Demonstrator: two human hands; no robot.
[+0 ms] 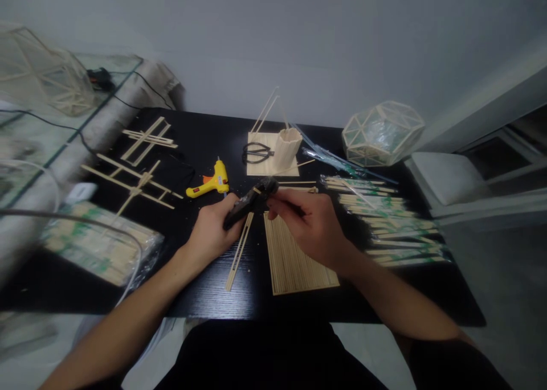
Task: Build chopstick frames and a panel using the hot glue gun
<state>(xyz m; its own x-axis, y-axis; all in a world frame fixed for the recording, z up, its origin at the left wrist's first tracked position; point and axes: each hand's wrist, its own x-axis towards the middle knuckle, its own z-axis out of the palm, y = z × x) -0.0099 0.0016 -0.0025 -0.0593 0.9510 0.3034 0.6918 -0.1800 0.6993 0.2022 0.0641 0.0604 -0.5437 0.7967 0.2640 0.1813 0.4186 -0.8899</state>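
Note:
My left hand is wrapped round a black tool, perhaps a cutter or glue gun, held over the black table. My right hand is closed in a pinch at the tool's tip, fingers pressed on it and on a thin wooden stick. A pair of joined sticks lies just below the tool. A flat panel of glued sticks lies under my right hand.
A yellow glue gun, black scissors on a wooden square, a stick cup, wrapped chopsticks at right, stick frames at left, a bag of sticks, and a geometric stick lantern at the back right.

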